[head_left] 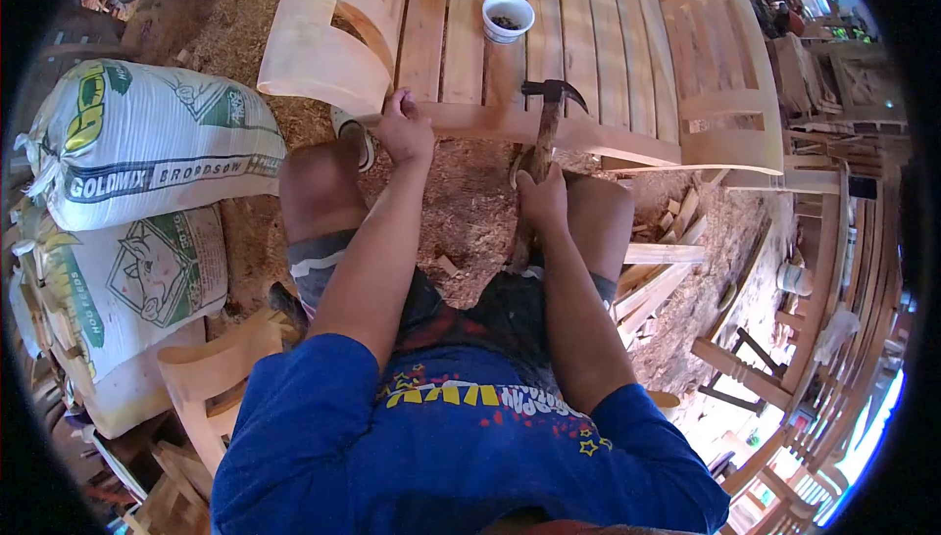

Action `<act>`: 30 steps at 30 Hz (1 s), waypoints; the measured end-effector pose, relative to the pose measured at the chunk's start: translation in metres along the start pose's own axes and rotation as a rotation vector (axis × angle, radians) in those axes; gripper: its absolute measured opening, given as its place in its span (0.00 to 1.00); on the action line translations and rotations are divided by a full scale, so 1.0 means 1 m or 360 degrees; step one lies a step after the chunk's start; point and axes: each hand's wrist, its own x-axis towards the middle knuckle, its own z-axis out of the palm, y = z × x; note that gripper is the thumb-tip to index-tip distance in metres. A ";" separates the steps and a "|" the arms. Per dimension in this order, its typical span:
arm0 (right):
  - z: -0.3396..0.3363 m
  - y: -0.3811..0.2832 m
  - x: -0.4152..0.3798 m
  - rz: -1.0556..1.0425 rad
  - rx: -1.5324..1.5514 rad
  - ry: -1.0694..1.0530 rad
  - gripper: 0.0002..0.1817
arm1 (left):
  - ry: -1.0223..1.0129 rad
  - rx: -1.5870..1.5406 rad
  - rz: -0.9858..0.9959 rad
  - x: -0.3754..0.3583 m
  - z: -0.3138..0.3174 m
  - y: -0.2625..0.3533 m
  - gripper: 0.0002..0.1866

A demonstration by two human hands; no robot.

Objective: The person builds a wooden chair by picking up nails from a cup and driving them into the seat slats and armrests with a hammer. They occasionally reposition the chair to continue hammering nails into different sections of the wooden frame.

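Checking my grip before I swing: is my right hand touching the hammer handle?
Touching: the head view shows your right hand wrapped around the hammer handle, which extends beyond it.

Your right hand (542, 199) grips a wooden-handled claw hammer with a dark metal head (546, 138); your left hand (405, 133) is at the front edge of a pale, slatted wooden bench (426, 40), bearing a round white bowl (505, 36) (dark bits (506, 23) inside).

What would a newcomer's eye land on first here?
Probably the hammer gripped in the right hand, its head near the front edge of the bench. A white bowl of dark bits sits farther back on it. Bulging printed sacks are piled at left.
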 end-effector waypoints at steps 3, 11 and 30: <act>-0.028 -0.032 -0.009 0.0129 0.0235 -0.0173 0.17 | 0.0135 0.0179 0.0143 0.005 0.016 -0.015 0.13; -0.073 -0.085 -0.024 0.0020 0.0666 -0.0591 0.24 | 0.0443 0.0377 0.0112 0.014 0.037 -0.028 0.13; -0.066 -0.145 -0.040 -0.0695 0.0399 -0.0710 0.20 | 0.0258 0.0763 0.0049 0.009 0.026 -0.020 0.11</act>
